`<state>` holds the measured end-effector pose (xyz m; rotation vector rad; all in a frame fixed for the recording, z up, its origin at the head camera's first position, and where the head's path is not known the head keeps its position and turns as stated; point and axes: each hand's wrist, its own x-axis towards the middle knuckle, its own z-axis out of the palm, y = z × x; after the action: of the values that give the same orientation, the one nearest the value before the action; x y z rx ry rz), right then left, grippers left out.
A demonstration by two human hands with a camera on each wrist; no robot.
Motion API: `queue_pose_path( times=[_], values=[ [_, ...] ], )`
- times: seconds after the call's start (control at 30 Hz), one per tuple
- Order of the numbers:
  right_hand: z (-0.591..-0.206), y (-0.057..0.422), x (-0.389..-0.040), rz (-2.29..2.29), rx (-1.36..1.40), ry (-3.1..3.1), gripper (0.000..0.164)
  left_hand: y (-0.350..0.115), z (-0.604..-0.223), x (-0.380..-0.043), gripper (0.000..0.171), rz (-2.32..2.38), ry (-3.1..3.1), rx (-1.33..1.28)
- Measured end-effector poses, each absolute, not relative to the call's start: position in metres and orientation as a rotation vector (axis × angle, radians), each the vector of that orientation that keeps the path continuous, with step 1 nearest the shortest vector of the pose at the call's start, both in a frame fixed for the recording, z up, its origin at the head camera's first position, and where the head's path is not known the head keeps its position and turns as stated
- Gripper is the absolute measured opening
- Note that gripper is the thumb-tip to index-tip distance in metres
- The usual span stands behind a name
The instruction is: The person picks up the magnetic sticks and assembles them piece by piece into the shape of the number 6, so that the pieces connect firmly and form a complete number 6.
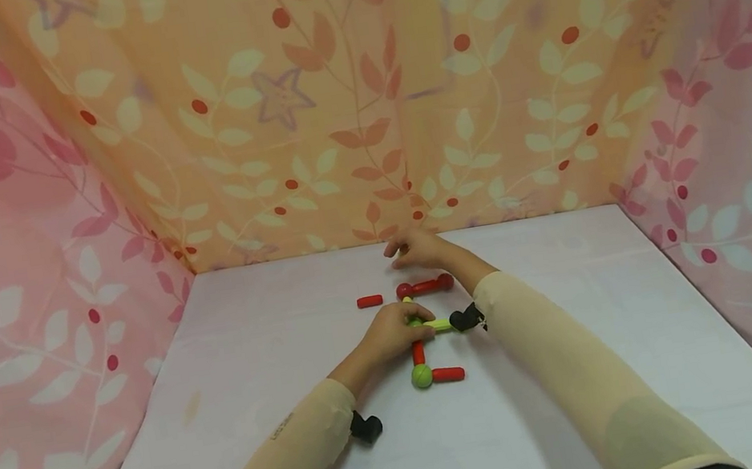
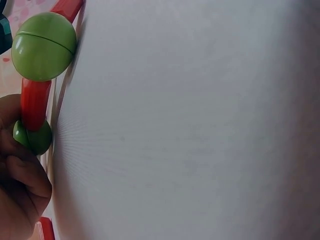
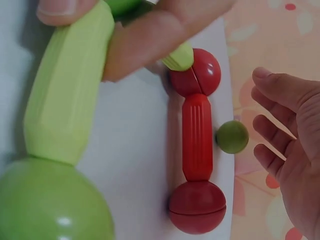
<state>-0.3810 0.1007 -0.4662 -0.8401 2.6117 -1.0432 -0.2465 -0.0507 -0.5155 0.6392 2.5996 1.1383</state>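
A toy figure of rods and balls lies on the table. My left hand (image 1: 394,331) pinches it around the middle green ball and the start of a yellow-green rod (image 3: 70,85). A red rod (image 1: 418,353) runs from there to a near green ball (image 1: 422,376), which has another red rod (image 1: 449,374) on its right. At the far end a red ball (image 1: 404,290) joins a red rod (image 3: 197,137) and a second red ball (image 3: 197,207). My right hand (image 1: 422,250) hovers past this end, fingers apart and holding nothing. A loose green ball (image 3: 232,136) shows near its fingertips.
A loose red rod (image 1: 370,301) lies left of the figure's far end. Patterned cloth (image 1: 357,107) stands behind the white table (image 1: 250,318) and along both sides. Black wrist cameras (image 1: 366,428) stick out from both sleeves.
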Motion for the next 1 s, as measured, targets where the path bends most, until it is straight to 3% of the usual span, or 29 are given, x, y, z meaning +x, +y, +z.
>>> queue_pose_path(
  times=[1.0],
  values=[
    [-0.482,0.070,-0.362,-0.983,-0.846,2.384,0.028,-0.054,-0.515,-0.247,0.016,1.157,2.594,0.719]
  ],
)
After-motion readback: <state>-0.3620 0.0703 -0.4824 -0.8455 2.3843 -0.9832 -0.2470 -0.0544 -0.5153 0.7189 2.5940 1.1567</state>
